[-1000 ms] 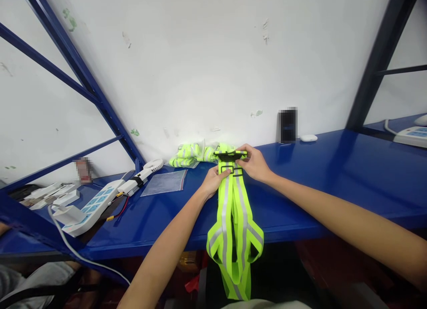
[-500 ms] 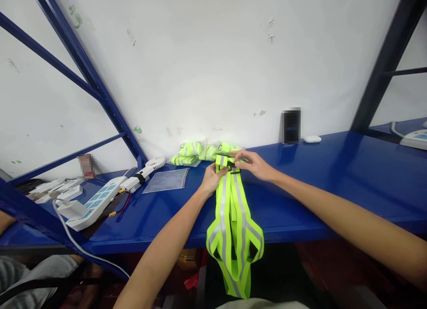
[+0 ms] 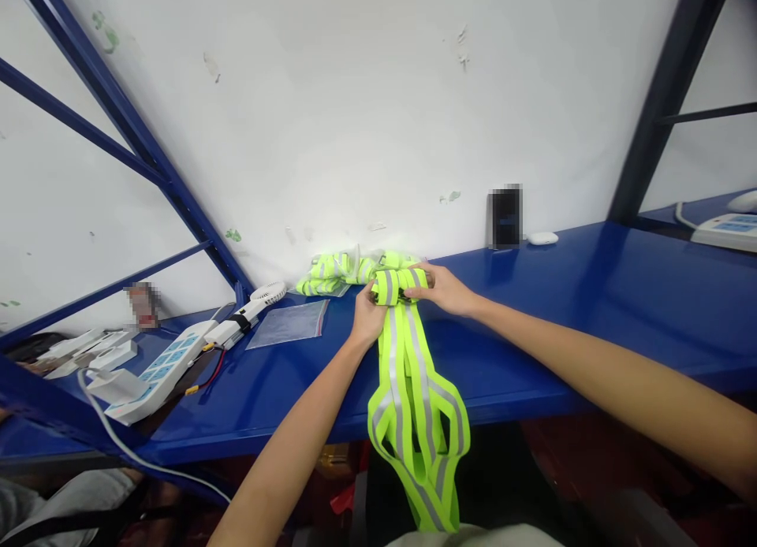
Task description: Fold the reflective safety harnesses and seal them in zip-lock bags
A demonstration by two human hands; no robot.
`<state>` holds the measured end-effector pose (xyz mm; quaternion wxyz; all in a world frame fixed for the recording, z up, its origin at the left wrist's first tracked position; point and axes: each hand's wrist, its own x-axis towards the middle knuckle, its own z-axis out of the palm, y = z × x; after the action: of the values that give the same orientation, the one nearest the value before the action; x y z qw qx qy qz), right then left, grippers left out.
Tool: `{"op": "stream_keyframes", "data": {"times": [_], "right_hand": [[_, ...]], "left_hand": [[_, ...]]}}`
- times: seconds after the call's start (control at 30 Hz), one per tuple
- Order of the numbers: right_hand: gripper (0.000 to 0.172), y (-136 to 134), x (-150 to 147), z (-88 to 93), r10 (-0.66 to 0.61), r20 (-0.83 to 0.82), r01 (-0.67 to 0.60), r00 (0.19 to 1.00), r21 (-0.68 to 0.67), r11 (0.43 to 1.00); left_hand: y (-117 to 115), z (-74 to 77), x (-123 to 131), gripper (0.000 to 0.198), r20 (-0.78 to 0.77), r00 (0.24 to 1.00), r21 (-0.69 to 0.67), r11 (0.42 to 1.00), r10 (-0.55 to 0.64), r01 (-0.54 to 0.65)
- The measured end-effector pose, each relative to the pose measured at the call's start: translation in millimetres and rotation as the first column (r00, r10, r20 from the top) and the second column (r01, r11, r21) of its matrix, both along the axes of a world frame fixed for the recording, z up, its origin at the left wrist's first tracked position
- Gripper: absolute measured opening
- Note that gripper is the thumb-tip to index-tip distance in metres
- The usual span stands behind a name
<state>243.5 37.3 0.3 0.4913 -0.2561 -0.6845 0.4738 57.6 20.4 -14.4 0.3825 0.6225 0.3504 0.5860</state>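
A neon-yellow reflective vest (image 3: 417, 381) made of straps with silver stripes lies lengthwise over the table and hangs down past its front edge. Its far end is folded into a short roll, gripped from both sides. My left hand (image 3: 369, 314) is closed on the roll's left end. On the right end, my right hand (image 3: 441, 288) is closed too, thumb in front and fingers behind. Part of the fingers is hidden by the straps. Just behind the roll, several more neon-yellow straps in clear bags (image 3: 328, 273) lie against the wall.
On the blue table (image 3: 532, 326) lie a flat clear zip bag (image 3: 289, 324), a white handheld fan (image 3: 267, 293) and a power strip (image 3: 162, 373). A dark blurred object (image 3: 505, 217) leans on the wall beside a white case (image 3: 542, 238). Another person's leg shows at lower left.
The vest's far end has been folded over into a roll, covering the black buckle seen before. My right hand has closed around its right side. The view has shifted slightly.
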Motion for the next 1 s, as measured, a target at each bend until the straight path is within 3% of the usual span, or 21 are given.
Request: {"op": "stream_keyframes", "data": {"times": [0.13,0.2,0.33,0.43,0.67,0.87,1.0], "right_hand": [[0.045,3.2,-0.6,-2.4,-0.038,-0.045,0.038,0.998,0.011,0.999],[0.045,5.2,0.4,-3.2,-0.076,-0.061,0.077,0.995,0.018,0.997],[0.044,6.6,4.1,-1.4,-0.193,-0.034,0.195,0.981,0.066,0.979],[0.042,4.7,6.4,2.8,-0.264,-0.021,0.264,0.964,0.126,0.956],[0.029,-2.9,9.3,7.4,-0.518,0.059,0.457,0.854,0.392,0.799],[0.028,-6.6,6.4,1.3,-0.534,0.052,0.383,0.844,0.639,0.667],[0.03,-5.4,5.3,-4.8,-0.451,0.154,0.253,0.879,0.651,0.716]], "left_hand": [[0.1,-0.3,1.0,0.041,0.023,1.0,-0.077,0.997,-0.007,0.009],[-1.4,-1.1,1.4,0.047,0.063,0.996,-0.174,0.982,-0.067,0.077],[-6.6,-2.5,4.1,0.058,0.148,0.956,-0.378,0.879,-0.253,0.292],[-9.8,-2.1,5.0,0.045,0.155,0.941,-0.483,0.808,-0.301,0.337],[-11.5,-1.4,3.2,0.038,0.082,0.947,-0.545,0.782,-0.31,0.303],[-7.8,-5.0,3.0,0.037,0.115,0.939,-0.528,0.781,-0.324,0.334],[-8.8,-4.8,4.7,0.038,0.129,0.941,-0.515,0.79,-0.313,0.334]]}}
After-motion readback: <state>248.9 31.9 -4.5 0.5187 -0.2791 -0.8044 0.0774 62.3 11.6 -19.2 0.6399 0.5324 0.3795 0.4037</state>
